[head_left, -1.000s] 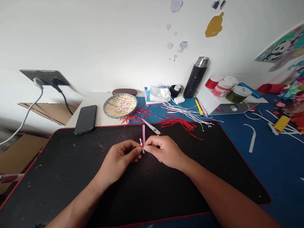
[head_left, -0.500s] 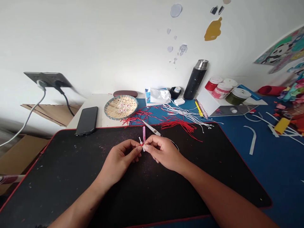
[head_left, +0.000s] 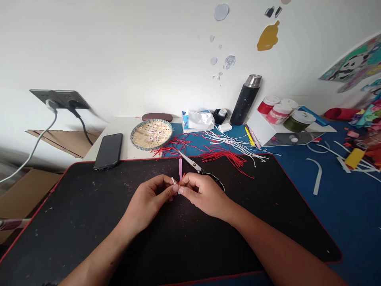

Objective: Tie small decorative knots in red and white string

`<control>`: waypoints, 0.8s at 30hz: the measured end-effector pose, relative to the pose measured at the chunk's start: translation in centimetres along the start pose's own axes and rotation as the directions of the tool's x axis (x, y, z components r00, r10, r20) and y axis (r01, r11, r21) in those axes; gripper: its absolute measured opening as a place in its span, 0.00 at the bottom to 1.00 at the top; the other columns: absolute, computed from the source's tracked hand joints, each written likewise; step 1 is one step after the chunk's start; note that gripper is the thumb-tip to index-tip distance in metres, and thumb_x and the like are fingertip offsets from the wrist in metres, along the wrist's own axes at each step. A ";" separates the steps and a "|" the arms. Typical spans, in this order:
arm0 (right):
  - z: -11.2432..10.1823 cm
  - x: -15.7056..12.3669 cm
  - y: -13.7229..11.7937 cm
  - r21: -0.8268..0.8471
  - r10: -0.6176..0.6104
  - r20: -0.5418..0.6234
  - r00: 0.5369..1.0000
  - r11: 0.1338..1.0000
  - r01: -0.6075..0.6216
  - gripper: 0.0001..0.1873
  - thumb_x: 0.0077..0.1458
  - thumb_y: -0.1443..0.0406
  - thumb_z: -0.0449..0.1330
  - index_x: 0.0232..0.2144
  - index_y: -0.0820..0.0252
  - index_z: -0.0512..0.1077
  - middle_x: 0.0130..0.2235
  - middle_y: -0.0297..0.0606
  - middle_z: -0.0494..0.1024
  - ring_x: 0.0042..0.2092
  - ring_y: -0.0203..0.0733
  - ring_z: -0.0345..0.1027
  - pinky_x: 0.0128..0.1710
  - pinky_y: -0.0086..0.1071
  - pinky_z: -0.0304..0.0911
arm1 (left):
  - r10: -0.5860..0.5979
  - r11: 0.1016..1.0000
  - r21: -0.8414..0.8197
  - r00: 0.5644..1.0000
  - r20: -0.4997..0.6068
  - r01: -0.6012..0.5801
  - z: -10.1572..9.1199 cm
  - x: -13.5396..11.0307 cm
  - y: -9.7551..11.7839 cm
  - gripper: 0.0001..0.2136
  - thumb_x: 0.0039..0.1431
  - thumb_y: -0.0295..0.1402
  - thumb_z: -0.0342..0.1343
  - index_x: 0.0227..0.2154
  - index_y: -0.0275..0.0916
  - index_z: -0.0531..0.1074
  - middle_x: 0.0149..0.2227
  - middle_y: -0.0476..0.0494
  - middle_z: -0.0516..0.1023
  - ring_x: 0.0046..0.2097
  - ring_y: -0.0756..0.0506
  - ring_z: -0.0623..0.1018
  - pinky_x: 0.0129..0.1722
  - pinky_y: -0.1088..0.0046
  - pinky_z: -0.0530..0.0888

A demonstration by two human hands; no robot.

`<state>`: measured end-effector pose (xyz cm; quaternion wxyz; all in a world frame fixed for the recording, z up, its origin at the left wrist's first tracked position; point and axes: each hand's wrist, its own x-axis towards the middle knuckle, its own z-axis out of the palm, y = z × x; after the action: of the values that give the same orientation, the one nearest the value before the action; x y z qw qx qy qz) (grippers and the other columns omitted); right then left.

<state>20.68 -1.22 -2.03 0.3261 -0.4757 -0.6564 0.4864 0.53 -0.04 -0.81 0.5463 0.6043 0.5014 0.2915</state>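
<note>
**A:** Entry one, the grip?

**B:** Both narrow. Left hand (head_left: 149, 200) and right hand (head_left: 205, 192) each pinch thumb to forefinger on one small bundle (head_left: 175, 182): a pink stick (head_left: 180, 166) standing upright, with white and red cord ends beside it. The fingertips meet across it.

**A:** Why held so?

**B:** My judgement: it is tiny and light, so only fingertip pinches steady it. It sits just above the black mat (head_left: 89, 206), mid-counter.

**A:** Hand pose?

**B:** Forearms converge from the near edge, wrists low, spare fingers curled under.

**A:** Surroundings?

**B:** Scissors (head_left: 196, 167) just behind the right hand. Red cords (head_left: 226, 155) and white cords (head_left: 235, 142) lie beyond. Woven basket (head_left: 151, 134) and phone (head_left: 108, 151) far left. Black flask (head_left: 245, 99) by the wall.
</note>
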 end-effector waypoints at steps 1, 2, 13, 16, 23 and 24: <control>0.0 0.0 0.0 -0.009 -0.001 -0.003 1.000 1.000 0.001 0.04 0.63 0.65 0.62 0.36 0.58 0.76 0.31 0.30 0.76 0.30 0.34 0.65 0.29 0.26 0.56 | -0.003 1.000 0.000 1.000 -0.006 0.003 0.0 0.0 0.0 0.16 0.58 0.49 0.65 0.33 0.40 0.78 0.29 0.49 0.77 0.32 0.46 0.74 0.34 0.72 0.71; 0.0 0.0 -0.1 -0.017 0.002 -0.004 1.000 1.000 -0.002 0.04 0.63 0.65 0.62 0.36 0.59 0.76 0.31 0.31 0.76 0.30 0.34 0.65 0.29 0.27 0.56 | -0.006 1.000 -0.007 1.000 -0.009 0.006 0.0 0.0 -0.1 0.16 0.58 0.49 0.65 0.33 0.40 0.78 0.29 0.48 0.77 0.32 0.46 0.74 0.34 0.72 0.71; 0.0 0.1 0.1 0.019 0.035 -0.032 0.999 0.999 -0.034 0.07 0.64 0.61 0.61 0.36 0.57 0.74 0.27 0.28 0.72 0.26 0.33 0.62 0.27 0.27 0.56 | -0.027 0.996 -0.087 1.000 -0.005 0.026 0.1 0.0 0.5 0.15 0.58 0.48 0.65 0.33 0.39 0.78 0.27 0.49 0.78 0.30 0.47 0.75 0.33 0.72 0.72; 0.0 0.0 0.1 0.027 0.035 -0.028 0.999 0.999 -0.034 0.07 0.64 0.61 0.61 0.36 0.58 0.74 0.26 0.28 0.71 0.25 0.32 0.62 0.27 0.27 0.55 | -0.035 0.989 -0.141 0.999 -0.023 0.032 0.2 0.0 0.3 0.15 0.57 0.47 0.67 0.36 0.39 0.79 0.29 0.48 0.79 0.31 0.47 0.75 0.32 0.72 0.73; -0.1 0.0 0.0 0.069 0.023 0.009 1.000 0.997 -0.024 0.07 0.64 0.62 0.60 0.34 0.58 0.75 0.26 0.28 0.72 0.25 0.33 0.62 0.26 0.27 0.57 | -0.031 0.988 -0.154 0.999 -0.033 0.025 0.3 0.0 0.2 0.14 0.56 0.46 0.67 0.33 0.39 0.79 0.28 0.48 0.78 0.30 0.47 0.76 0.31 0.71 0.74; -0.1 0.0 0.0 0.074 0.025 0.016 1.000 0.997 -0.026 0.07 0.64 0.62 0.60 0.34 0.58 0.75 0.25 0.28 0.71 0.24 0.33 0.62 0.26 0.27 0.57 | -0.030 0.988 -0.152 0.999 -0.036 0.024 0.3 0.1 0.2 0.14 0.55 0.46 0.67 0.33 0.39 0.78 0.28 0.48 0.78 0.30 0.47 0.76 0.31 0.71 0.74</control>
<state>20.79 -1.14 -1.99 0.3326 -0.4678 -0.6341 0.5181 0.88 -0.08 -0.70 0.5850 0.5484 0.4962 0.3329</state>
